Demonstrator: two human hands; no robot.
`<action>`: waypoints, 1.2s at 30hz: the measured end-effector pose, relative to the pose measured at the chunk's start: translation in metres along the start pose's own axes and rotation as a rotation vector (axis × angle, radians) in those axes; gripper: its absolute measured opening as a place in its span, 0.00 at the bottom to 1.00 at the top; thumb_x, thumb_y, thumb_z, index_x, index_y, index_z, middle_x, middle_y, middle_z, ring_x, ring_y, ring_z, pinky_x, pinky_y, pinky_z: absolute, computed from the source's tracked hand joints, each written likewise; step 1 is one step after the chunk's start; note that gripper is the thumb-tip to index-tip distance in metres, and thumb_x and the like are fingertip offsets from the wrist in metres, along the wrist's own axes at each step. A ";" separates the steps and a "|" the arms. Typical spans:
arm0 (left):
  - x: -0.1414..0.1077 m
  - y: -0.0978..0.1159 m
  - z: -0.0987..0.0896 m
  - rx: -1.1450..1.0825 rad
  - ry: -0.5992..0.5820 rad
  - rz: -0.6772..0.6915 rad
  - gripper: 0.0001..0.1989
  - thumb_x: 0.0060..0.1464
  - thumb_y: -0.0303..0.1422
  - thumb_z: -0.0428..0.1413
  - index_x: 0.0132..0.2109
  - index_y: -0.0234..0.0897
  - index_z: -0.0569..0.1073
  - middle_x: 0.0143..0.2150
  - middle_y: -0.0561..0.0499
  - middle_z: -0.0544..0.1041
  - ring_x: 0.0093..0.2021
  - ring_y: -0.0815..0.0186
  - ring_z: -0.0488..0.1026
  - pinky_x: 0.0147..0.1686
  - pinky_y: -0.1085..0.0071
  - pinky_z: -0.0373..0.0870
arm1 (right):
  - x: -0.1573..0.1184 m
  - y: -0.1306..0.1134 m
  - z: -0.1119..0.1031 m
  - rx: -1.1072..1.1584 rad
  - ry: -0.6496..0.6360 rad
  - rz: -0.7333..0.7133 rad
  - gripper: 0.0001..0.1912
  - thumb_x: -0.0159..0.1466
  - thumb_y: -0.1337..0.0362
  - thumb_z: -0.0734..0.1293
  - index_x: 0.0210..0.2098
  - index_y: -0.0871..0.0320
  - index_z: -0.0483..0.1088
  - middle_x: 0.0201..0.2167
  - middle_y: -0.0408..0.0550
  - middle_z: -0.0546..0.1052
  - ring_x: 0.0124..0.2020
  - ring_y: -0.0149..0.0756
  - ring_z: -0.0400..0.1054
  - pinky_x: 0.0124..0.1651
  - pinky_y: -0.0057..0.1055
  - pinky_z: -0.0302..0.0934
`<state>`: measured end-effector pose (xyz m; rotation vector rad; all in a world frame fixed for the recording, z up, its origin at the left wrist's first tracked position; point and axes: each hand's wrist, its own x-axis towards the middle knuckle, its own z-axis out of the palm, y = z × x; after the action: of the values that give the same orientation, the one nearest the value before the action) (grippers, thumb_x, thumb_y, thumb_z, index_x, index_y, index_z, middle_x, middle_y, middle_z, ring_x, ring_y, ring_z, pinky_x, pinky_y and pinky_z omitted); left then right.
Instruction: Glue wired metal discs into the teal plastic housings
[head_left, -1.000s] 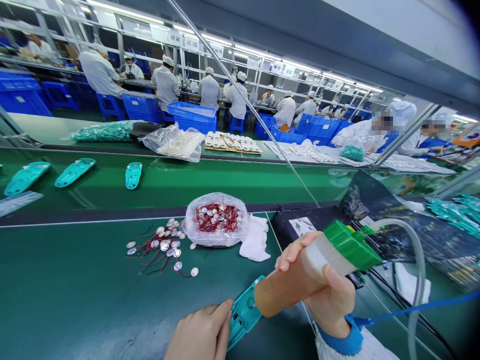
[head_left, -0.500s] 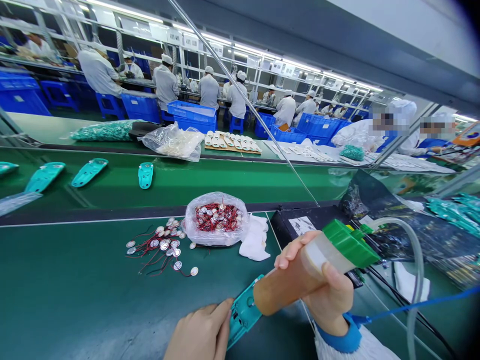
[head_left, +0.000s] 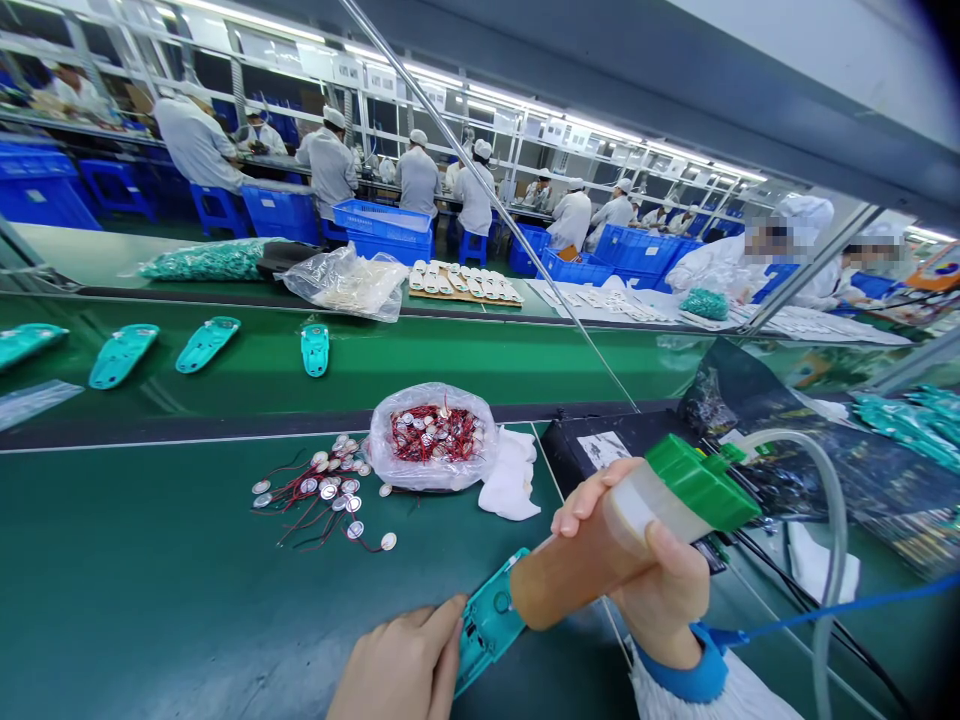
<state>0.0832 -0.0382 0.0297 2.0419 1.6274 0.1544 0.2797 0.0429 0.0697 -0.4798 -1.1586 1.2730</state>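
The left hand is closed on the near left edge of a teal shell, fingers brought together there, apparently so that the shell is steadied while its inner face is left exposed. The shell lies at the bottom centre, slanting away to the right. An amber bottle is clamped in the right hand, the thumb on the near side and the fingertips over the top. It is tilted, its lower end over the shell's right edge; whether the two are touching cannot be told. The green cap is held uppermost — probably so that the hose is kept off the shell.

Sideways room seems to be offered by the bench to the left. To the right, movement is likely limited by the hose and the blue cord.

Farther off, a pile of wired discs is set just beside a bag of more, with a white cloth against it. Beyond the bench's dark far edge, spare shells are spaced along a green belt; past that, co-workers are seated.
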 end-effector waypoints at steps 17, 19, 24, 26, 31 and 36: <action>-0.001 -0.002 0.001 -0.030 0.053 0.019 0.17 0.59 0.26 0.38 0.35 0.43 0.71 0.30 0.51 0.79 0.27 0.63 0.77 0.28 0.74 0.66 | 0.001 0.000 0.003 -0.011 0.023 -0.014 0.15 0.56 0.52 0.66 0.39 0.54 0.67 0.26 0.44 0.75 0.25 0.40 0.70 0.27 0.37 0.65; -0.001 -0.003 0.002 -0.055 0.094 0.025 0.17 0.58 0.26 0.39 0.35 0.44 0.71 0.29 0.52 0.79 0.27 0.64 0.77 0.27 0.75 0.65 | 0.002 -0.001 0.003 -0.018 0.017 -0.007 0.15 0.56 0.52 0.66 0.39 0.53 0.67 0.26 0.44 0.75 0.25 0.40 0.70 0.27 0.38 0.65; -0.001 -0.003 0.001 -0.043 0.077 0.028 0.16 0.59 0.26 0.40 0.36 0.44 0.71 0.30 0.52 0.80 0.29 0.63 0.77 0.28 0.74 0.66 | 0.003 -0.003 0.003 -0.042 0.023 -0.030 0.15 0.56 0.52 0.66 0.38 0.53 0.67 0.26 0.44 0.75 0.23 0.40 0.70 0.25 0.37 0.65; 0.000 -0.002 0.000 -0.007 0.037 0.012 0.17 0.59 0.25 0.39 0.36 0.43 0.71 0.31 0.51 0.79 0.28 0.62 0.77 0.28 0.73 0.66 | 0.002 -0.003 0.003 -0.035 0.032 -0.025 0.15 0.55 0.52 0.66 0.38 0.53 0.67 0.25 0.45 0.75 0.23 0.40 0.70 0.25 0.37 0.65; 0.001 0.000 -0.001 0.014 -0.006 0.001 0.17 0.60 0.26 0.38 0.37 0.43 0.70 0.32 0.51 0.79 0.29 0.61 0.77 0.29 0.72 0.66 | 0.000 -0.001 0.002 -0.032 0.035 -0.008 0.16 0.56 0.52 0.66 0.39 0.54 0.66 0.26 0.44 0.75 0.24 0.39 0.69 0.27 0.38 0.64; 0.002 0.000 -0.002 -0.016 -0.014 0.002 0.18 0.60 0.26 0.37 0.39 0.43 0.71 0.34 0.50 0.80 0.31 0.61 0.77 0.30 0.71 0.67 | 0.002 -0.002 0.000 -0.031 0.033 -0.003 0.17 0.56 0.52 0.67 0.40 0.54 0.66 0.26 0.45 0.75 0.24 0.41 0.70 0.26 0.39 0.64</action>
<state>0.0830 -0.0362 0.0311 2.0282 1.6107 0.1538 0.2807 0.0439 0.0721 -0.5202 -1.1521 1.2417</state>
